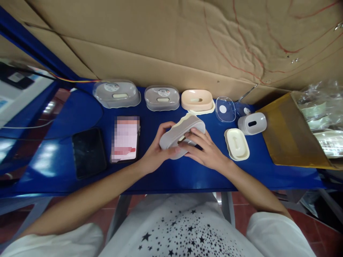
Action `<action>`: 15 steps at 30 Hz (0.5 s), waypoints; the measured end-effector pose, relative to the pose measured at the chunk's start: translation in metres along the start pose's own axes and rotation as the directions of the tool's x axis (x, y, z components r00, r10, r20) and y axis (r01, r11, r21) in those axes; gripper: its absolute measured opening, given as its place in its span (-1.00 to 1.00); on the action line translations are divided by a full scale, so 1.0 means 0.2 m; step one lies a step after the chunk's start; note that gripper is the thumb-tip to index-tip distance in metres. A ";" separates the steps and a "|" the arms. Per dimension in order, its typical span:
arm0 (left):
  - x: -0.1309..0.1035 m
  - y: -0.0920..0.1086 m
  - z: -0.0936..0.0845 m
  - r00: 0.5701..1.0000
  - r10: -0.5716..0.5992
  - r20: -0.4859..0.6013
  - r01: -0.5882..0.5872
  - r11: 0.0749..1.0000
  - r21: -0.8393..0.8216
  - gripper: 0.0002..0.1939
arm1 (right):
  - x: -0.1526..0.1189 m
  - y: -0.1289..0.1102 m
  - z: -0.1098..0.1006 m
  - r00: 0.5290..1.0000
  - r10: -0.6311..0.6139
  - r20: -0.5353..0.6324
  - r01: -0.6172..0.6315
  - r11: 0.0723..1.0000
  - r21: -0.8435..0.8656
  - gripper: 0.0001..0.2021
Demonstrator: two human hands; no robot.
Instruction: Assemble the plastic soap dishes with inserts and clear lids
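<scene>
A grey oval box (183,130) with a slot and a cream wavy-edged base is held tilted above the blue table. My left hand (158,150) grips its left end, thumb on the near side. My right hand (205,148) is on its right part, with fingers over the slotted face. Just behind the box stands a peach slotted box (197,100) on a cream base. To the right lie a cream tray (237,144), a small white slotted cover (252,123) and a clear lid (225,110).
Two grey boxes under clear covers (117,94) (162,98) stand at the back left. A lit phone (125,139) and a dark tablet (89,152) lie on the blue table (171,180). At the right, a cardboard box (284,132) holds plastic-wrapped items.
</scene>
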State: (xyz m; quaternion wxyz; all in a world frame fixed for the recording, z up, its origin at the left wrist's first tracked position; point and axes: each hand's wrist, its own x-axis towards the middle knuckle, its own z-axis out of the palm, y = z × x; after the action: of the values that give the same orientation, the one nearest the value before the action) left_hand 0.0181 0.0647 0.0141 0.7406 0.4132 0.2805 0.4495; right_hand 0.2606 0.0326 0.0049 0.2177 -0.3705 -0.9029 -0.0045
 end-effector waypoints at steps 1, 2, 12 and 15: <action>0.00 0.00 -0.01 0.999 0.037 0.012 -0.038 0.998 0.051 -0.39 | 0.00 0.00 0.00 0.999 -0.013 -0.030 0.013 1.000 0.000 -0.57; 0.00 0.00 -0.02 0.998 0.062 0.031 -0.064 0.994 0.091 -0.39 | 0.00 0.01 -0.01 0.998 -0.025 -0.057 0.025 1.000 -0.004 -0.57; 0.01 0.05 -0.03 0.994 -0.017 0.109 0.015 1.000 0.022 -0.31 | -0.06 0.03 -0.05 1.000 0.002 -0.013 -0.002 1.000 -0.015 -0.36; 0.01 0.07 0.00 0.982 -0.122 0.145 0.137 0.985 -0.101 -0.22 | -0.09 0.05 -0.05 0.997 -0.034 -0.064 0.035 0.999 0.013 -0.36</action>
State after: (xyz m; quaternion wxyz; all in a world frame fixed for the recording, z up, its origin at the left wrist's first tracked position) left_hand 0.0125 0.0698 0.0270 0.8078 0.3826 0.2295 0.3853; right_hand 0.2824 0.0267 0.0057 0.2488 -0.3529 -0.9019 -0.0138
